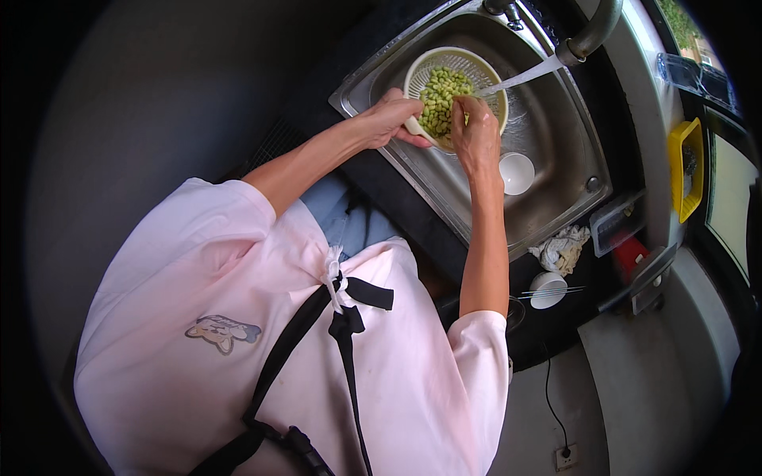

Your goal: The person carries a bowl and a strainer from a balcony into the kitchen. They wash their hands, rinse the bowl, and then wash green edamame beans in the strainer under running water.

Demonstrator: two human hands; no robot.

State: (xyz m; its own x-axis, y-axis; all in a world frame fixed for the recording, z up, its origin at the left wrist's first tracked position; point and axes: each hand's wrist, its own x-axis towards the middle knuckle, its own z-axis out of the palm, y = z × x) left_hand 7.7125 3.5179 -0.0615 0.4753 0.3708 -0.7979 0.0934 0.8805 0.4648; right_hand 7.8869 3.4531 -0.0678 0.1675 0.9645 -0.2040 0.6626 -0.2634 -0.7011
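A pale plastic colander [500, 77] is held over the stainless steel sink, with shelled green beans [439, 89] heaped in it. My left hand [394, 118] grips its near left rim, thumb on top and fingers beneath. Bent fingers of my right hand [477, 128] reach down into the beans. Their tips are hidden, so whether they hold any beans cannot be seen. Water [524, 75] streams from the faucet [572, 52] into the colander beside my right hand. Just right of my right wrist, a white bowl [518, 174] stands in the sink basin.
The sink [553, 196] has a raised metal rim. On the dark counter at right lie a crumpled cloth [561, 249], a white bowl with chopsticks across it [547, 291] and a clear plastic container [613, 227]. A yellow basket [677, 172] stands by the window.
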